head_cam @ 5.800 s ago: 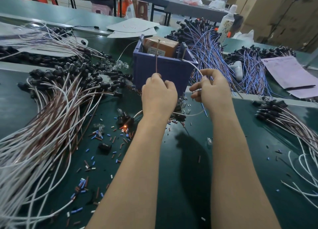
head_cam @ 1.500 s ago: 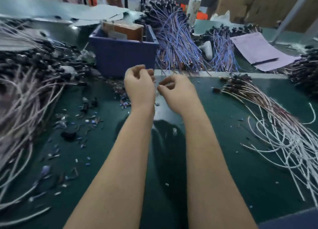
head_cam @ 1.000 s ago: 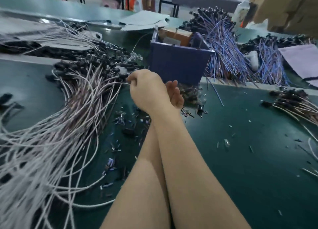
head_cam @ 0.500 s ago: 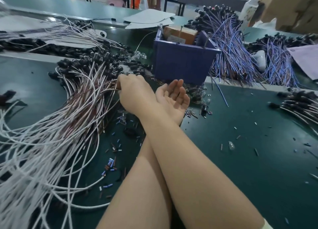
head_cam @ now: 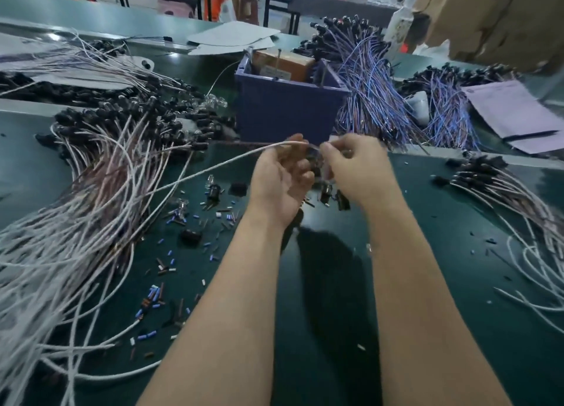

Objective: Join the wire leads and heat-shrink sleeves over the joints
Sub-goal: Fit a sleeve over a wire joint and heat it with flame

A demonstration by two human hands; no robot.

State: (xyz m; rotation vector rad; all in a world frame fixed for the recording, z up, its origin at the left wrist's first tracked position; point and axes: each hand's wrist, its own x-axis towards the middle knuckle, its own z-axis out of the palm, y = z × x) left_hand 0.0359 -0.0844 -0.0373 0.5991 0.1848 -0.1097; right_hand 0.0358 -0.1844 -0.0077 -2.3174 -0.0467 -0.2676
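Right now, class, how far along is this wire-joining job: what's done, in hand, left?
Done, apparently: the smaller wire pile on the right. In hand: the left hand and right hand pinch one white wire at its end. Left: the big wire pile at left, plus loose sleeves.

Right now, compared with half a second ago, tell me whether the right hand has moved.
Yes. The right hand went rightward, from the wire bundle left of the blue bin to in front of the bin's right corner.

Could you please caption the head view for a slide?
Left hand and right hand pinch one white wire over the green table.
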